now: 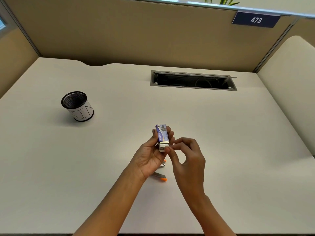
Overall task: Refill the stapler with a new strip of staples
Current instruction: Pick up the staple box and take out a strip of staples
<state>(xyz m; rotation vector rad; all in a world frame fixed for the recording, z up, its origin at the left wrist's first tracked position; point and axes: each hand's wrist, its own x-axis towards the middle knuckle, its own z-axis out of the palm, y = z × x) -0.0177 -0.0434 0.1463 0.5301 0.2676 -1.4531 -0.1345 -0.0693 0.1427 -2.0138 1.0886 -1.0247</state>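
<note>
Beneath the left wrist, the orange stapler point(161, 176) is largely hidden; only an orange tip, a strip of grey metal and a small orange-and-metal part nearer the palm can be made out on the white desk point(238, 133). Whether its magazine is open cannot be told.

Above it, a small purple staple box point(162, 133) is held upright in the left hand point(151, 152), with thumb and fingers clamped on its 2 long sides. Its near end is open, and silvery staples point(164, 145) are seen protruding from that end. The fingertips point(167, 149) of the right hand point(187, 159) are pinched together at the exposed staples; how many strips are gripped cannot be made out, and the box print is too small to read fully.

Farther left, a black mesh cup point(77, 105) is stood on the desk, wrapped in a white label with handwritten letters that are partly turned away; nothing is seen inside it. A recessed cable tray point(193, 80) is set into the desk near the partition, with dark cables dimly visible within. A blue plate point(256, 19) marked 473 is fixed to the partition point(136, 31). Both forearms are cut off by the lower edge.
</note>
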